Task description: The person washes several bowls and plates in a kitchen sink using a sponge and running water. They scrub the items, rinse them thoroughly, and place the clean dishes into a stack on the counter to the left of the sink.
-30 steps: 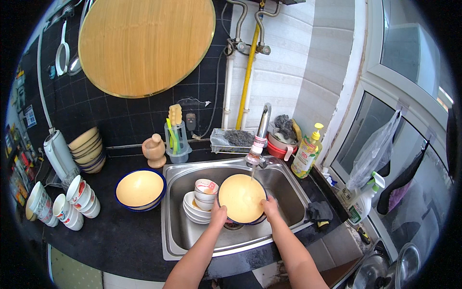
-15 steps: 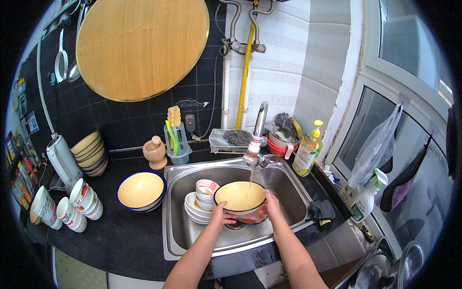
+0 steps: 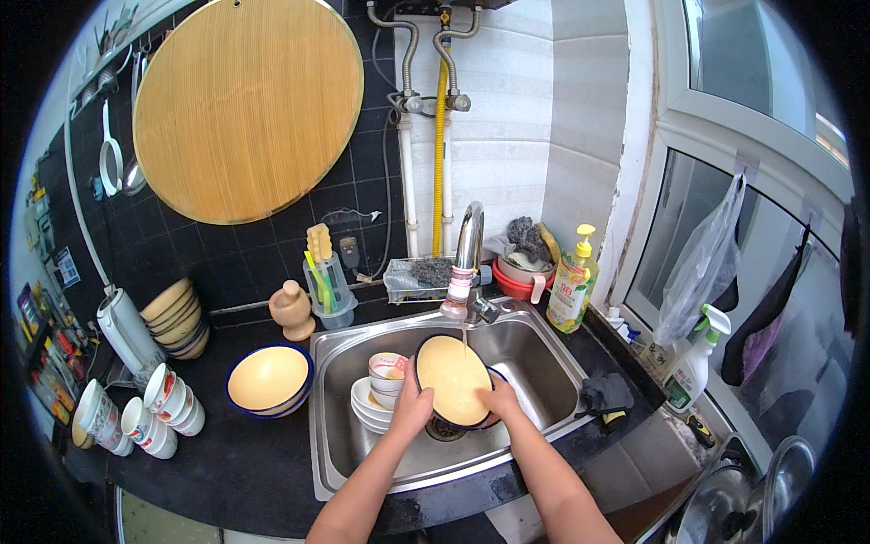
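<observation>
Bowl tipped under running tap, left hand gripping one side, right hand gripping other, small bowls piled in sink.

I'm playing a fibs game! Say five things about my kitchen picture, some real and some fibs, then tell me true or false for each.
1. The left hand and right hand both hold a cream bowl. True.
2. The tap is turned off. False: water runs from the tap onto the cream bowl.
3. The wooden mortar stands in the sink. False: the wooden mortar is on the counter, left of the sink.
4. The big round board is up against the black tiled wall. True.
5. The soap bottle has a blue pump. False: the pump on the soap bottle is yellow.
</observation>
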The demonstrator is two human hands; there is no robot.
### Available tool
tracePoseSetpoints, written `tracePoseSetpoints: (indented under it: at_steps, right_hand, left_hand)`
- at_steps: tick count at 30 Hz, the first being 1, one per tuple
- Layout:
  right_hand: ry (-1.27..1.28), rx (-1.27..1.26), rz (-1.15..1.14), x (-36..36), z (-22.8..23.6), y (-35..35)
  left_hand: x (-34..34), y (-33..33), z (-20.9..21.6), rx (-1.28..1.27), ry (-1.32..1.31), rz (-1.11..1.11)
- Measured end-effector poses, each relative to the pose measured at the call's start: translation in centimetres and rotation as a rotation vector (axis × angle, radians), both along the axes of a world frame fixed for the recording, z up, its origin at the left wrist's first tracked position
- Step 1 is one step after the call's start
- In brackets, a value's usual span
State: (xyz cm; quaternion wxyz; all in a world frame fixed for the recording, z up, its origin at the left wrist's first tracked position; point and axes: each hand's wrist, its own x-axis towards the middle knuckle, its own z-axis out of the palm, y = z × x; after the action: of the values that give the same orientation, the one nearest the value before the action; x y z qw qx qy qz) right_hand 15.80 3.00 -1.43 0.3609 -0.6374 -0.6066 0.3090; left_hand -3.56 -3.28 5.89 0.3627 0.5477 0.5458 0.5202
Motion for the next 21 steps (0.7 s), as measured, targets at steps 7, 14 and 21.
tracePoseSetpoints:
  at_steps: [7, 14, 21]
  right_hand:
    - [0.571, 0.153, 0.04, -0.4, 1.0, 0.4]
    - [0.901, 0.003, -0.273, 0.3, 2.8, 0.2]
    - [0.446, 0.107, -0.191, 1.0, -6.9, 4.5]
  left_hand:
    - [-2.5, -0.9, -2.3, -0.205, -0.437, 0.083]
    - [-2.0, 1.8, -3.1, -0.563, -0.693, -0.182]
    - [0.2, 2.4, 2.4, -0.246, 0.087, -0.06]
